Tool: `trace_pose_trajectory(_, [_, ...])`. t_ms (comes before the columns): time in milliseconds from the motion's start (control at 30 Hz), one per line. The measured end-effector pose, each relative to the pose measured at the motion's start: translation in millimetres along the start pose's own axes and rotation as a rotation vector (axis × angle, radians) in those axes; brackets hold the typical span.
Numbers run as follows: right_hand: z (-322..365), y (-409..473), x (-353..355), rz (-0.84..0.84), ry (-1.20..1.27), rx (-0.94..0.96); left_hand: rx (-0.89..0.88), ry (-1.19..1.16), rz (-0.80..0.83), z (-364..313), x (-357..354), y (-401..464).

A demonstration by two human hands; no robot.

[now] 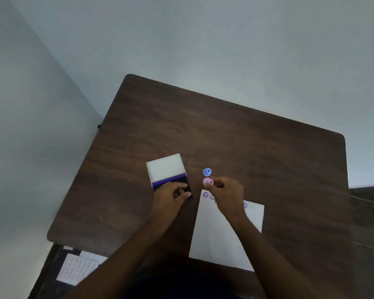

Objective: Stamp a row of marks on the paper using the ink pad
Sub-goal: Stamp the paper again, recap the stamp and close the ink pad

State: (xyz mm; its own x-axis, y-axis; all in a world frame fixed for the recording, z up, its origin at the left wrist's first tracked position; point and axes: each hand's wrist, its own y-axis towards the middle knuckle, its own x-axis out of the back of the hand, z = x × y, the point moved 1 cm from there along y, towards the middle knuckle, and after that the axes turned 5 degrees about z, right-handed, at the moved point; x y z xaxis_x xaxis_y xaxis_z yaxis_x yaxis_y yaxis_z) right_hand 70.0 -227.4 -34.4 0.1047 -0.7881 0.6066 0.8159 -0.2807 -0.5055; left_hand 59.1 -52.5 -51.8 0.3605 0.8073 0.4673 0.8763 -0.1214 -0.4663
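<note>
An ink pad [171, 180] lies open on the brown table [225, 137], its white lid [165, 168] tipped back behind the dark purple pad. My left hand [171, 197] rests on the pad's near edge with curled fingers. My right hand [225, 193] pinches a small pink round stamp [207, 181] just beyond the far edge of the white paper [220, 238]. Purple round marks [206, 194] sit along the paper's far edge, some hidden under my right hand; one more mark [245, 205] shows to its right.
A blue round stamp [207, 172] stands on the table just behind the pink one. A sheet with rows of pale marks [78, 269] lies on a lower surface off the table's near left corner. Walls rise behind and left of the table.
</note>
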Motion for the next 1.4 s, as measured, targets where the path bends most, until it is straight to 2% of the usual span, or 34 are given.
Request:
trace_pose_trajectory(333, [-22,25,14,-0.075,0.01,-0.051,-0.049,0.086,0.044,-30,-32,31])
trace_pose_trajectory(600, [-20,36,10,-0.014,-0.05,-0.047,0.001,0.172,0.059,-30,-42,46])
trace_pose_trajectory(867, [-16,43,9,0.072,-0.154,-0.1,0.016,0.158,0.053,-30,-41,44])
trace_pose_trajectory(1033, [-17,39,11,0.009,-0.114,0.001,0.018,0.109,0.023,-28,-37,41])
trace_pose_trajectory(1167, [-18,30,19,-0.024,-0.186,0.07,0.034,-0.011,-0.026,-24,-21,32])
trace_pose_trajectory(1267, [-14,24,19,-0.059,-0.127,0.099,0.056,-0.075,-0.076,-12,-3,25])
trace_pose_trajectory(1400, [11,14,4,0.026,-0.087,0.212,0.098,-0.188,-0.155,5,23,18])
